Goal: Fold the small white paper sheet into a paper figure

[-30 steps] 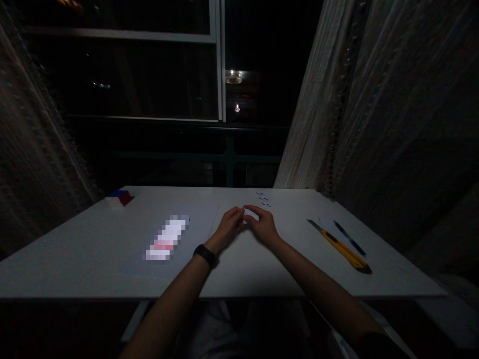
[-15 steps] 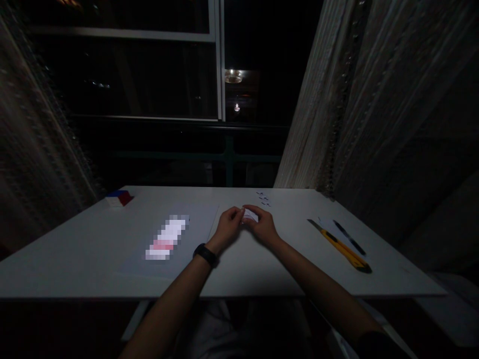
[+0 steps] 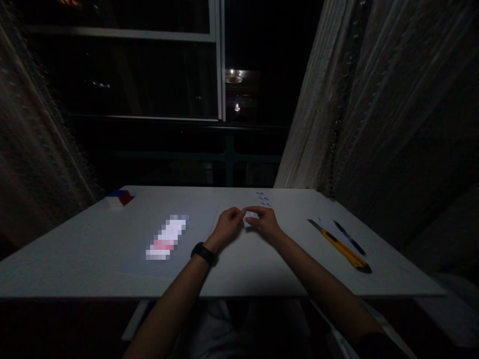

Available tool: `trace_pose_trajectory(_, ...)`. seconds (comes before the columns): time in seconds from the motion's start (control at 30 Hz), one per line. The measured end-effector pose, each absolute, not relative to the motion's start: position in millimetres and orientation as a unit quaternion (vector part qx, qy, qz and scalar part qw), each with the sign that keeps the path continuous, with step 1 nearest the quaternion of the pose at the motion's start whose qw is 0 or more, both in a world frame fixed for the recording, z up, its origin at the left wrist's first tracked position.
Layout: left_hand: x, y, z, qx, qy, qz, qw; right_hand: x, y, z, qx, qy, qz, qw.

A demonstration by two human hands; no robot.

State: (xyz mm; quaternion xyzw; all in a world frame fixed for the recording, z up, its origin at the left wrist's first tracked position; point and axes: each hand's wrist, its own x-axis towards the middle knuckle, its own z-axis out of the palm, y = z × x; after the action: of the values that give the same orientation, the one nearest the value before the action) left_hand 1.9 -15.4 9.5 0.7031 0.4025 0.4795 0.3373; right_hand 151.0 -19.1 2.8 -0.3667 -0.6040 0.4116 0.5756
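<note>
Straightened since the earlier frame: fingers of our right hand, holding, with pinched left hand, one small paper slip, twelve o'clock from us. Hazards: uneven pull may tear it; careless rightward sweep could meet the bare-bladed utility knife, the slip's three-to-four o'clock.

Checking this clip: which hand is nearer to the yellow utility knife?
Right. The right hand is left of the yellow utility knife, apart from it; the left hand is farther left, beyond the right hand.
</note>
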Motion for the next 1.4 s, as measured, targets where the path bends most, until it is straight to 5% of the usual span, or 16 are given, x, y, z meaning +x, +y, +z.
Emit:
trace_pose_trajectory(0.57,1.3,-16.8,5.6,0.733,0.387,0.466,0.310,156.8,-19.2,7.7,-0.340,-0.620,0.441,0.553)
trace_pose_trajectory(0.97,-0.4,-20.8,8.3,0.684,0.302,0.474,0.466,158.2,-18.4,8.4,-0.385,-0.615,0.407,0.556)
trace_pose_trajectory(1.4,3.5,-22.0,8.4,0.719,0.353,0.481,0.357,159.7,-18.9,9.1,-0.348,-0.638,0.390,0.566)
